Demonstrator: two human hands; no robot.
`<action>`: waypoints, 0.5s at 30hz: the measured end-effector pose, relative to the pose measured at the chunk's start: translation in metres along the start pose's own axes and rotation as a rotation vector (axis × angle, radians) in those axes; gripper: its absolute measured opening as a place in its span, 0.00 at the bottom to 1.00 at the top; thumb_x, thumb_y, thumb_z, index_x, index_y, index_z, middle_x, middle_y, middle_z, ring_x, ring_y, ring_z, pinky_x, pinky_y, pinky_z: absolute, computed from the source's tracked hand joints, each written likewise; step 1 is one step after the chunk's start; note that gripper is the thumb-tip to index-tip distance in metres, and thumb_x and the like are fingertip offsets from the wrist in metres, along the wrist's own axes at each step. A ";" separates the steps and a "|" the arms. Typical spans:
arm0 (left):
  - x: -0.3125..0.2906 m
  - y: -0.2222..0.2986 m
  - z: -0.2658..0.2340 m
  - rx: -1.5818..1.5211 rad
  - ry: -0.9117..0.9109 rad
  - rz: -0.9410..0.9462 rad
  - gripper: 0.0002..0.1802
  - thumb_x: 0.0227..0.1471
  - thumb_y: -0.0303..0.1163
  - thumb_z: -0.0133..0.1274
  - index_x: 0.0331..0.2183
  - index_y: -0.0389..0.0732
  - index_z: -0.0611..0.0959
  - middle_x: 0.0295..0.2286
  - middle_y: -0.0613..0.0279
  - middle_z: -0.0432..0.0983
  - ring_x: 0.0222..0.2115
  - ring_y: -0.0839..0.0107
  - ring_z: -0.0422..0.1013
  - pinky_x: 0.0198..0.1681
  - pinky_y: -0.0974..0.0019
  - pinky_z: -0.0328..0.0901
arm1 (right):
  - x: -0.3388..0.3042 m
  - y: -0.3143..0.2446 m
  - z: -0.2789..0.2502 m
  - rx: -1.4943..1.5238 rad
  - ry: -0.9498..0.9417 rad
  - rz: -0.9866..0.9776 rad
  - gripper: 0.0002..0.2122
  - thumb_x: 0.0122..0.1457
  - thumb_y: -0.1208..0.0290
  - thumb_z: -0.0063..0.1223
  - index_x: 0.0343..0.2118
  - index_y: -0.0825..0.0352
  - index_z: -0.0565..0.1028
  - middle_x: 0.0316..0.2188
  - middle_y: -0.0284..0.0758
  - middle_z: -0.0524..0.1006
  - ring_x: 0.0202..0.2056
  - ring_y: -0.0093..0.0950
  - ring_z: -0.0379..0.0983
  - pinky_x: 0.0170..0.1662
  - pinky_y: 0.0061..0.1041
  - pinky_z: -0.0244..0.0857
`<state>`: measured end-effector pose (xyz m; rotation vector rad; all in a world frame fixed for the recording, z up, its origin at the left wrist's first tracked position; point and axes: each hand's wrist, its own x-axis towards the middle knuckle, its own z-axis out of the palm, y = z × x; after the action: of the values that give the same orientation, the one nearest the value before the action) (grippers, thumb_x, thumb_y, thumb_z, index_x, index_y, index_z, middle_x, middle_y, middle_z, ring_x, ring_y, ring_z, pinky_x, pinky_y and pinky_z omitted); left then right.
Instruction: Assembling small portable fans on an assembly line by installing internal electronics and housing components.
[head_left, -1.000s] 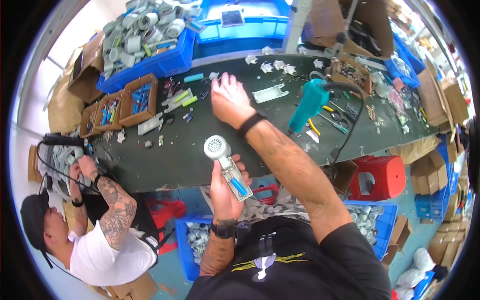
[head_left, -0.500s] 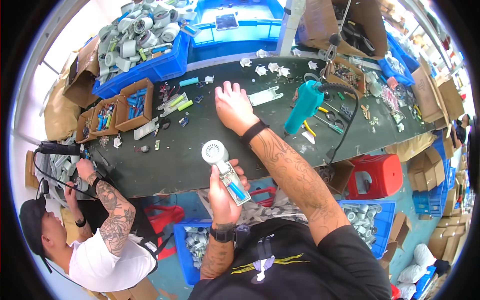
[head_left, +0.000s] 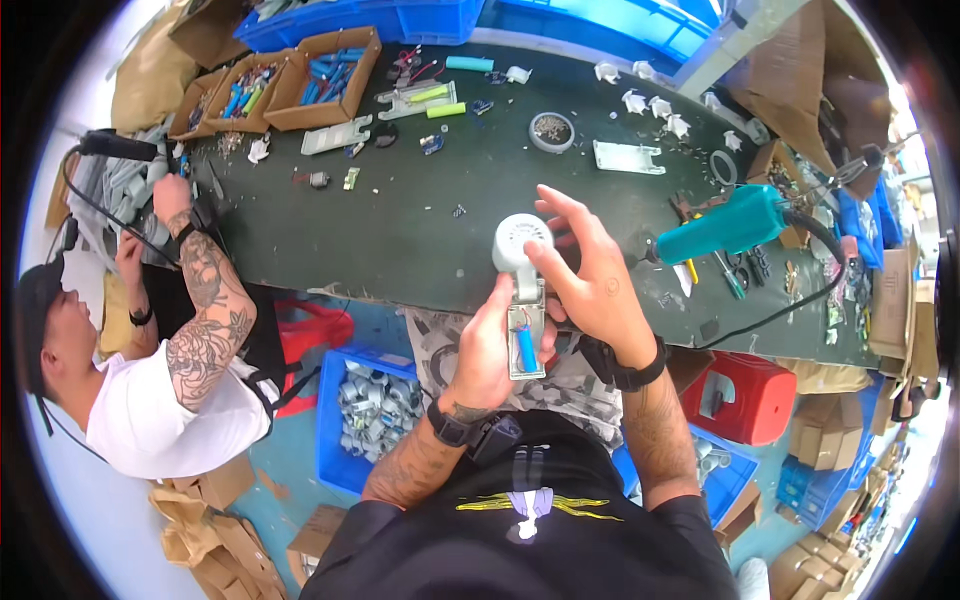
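A small white handheld fan [head_left: 518,240] with its handle opened up is in my left hand [head_left: 484,352], whose fingers wrap round the handle. Inside the handle a blue battery cell [head_left: 527,348] lies exposed. My right hand [head_left: 596,290] is at the fan's round head, thumb at its grille, the other fingers stretched apart; whether it presses on the head I cannot tell. Beyond my hands a round dish of small screws [head_left: 551,131] stands on the dark table. A white handle cover [head_left: 628,157] lies to the right of the dish.
A teal electric screwdriver [head_left: 722,226] hangs on the right above pliers and scissors. Cardboard trays of batteries [head_left: 328,78] stand at the far left. Left of me, a co-worker [head_left: 190,370] works at the table. A blue crate of white parts [head_left: 372,412] is below the table edge.
My right hand has come back from the far part of the table to the fan, uncovering the screw dish. The view has shifted, and the left hand still holds the fan.
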<state>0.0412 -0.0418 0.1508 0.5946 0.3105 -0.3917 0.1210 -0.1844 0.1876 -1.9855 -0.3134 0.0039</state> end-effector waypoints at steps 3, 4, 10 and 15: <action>-0.002 0.002 -0.008 0.086 -0.056 -0.053 0.30 0.75 0.52 0.34 0.46 0.34 0.79 0.34 0.56 0.80 0.24 0.71 0.74 0.26 0.67 0.69 | -0.005 0.000 -0.002 -0.038 -0.116 0.001 0.30 0.60 0.63 0.66 0.63 0.69 0.71 0.49 0.46 0.78 0.46 0.39 0.76 0.51 0.36 0.70; 0.000 0.002 -0.005 0.049 -0.031 -0.064 0.29 0.76 0.51 0.34 0.44 0.35 0.79 0.32 0.56 0.80 0.23 0.71 0.74 0.25 0.67 0.69 | -0.005 0.005 -0.005 0.017 -0.158 0.064 0.30 0.58 0.67 0.68 0.63 0.69 0.72 0.51 0.45 0.79 0.48 0.35 0.77 0.52 0.34 0.71; -0.001 0.006 0.007 0.058 0.077 -0.068 0.28 0.76 0.51 0.35 0.44 0.35 0.79 0.31 0.57 0.79 0.23 0.70 0.74 0.25 0.66 0.70 | -0.015 0.019 0.003 0.365 -0.049 -0.021 0.34 0.52 0.84 0.68 0.64 0.70 0.69 0.58 0.41 0.75 0.57 0.30 0.74 0.60 0.31 0.69; 0.000 0.005 0.007 0.024 0.066 -0.077 0.27 0.75 0.51 0.35 0.50 0.36 0.76 0.32 0.57 0.78 0.24 0.69 0.75 0.25 0.64 0.72 | -0.015 0.033 0.009 0.395 0.175 -0.183 0.35 0.51 0.79 0.74 0.64 0.68 0.69 0.60 0.42 0.73 0.56 0.29 0.74 0.56 0.30 0.72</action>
<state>0.0448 -0.0418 0.1585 0.6212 0.3932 -0.4513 0.1126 -0.1922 0.1520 -1.5485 -0.3498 -0.2091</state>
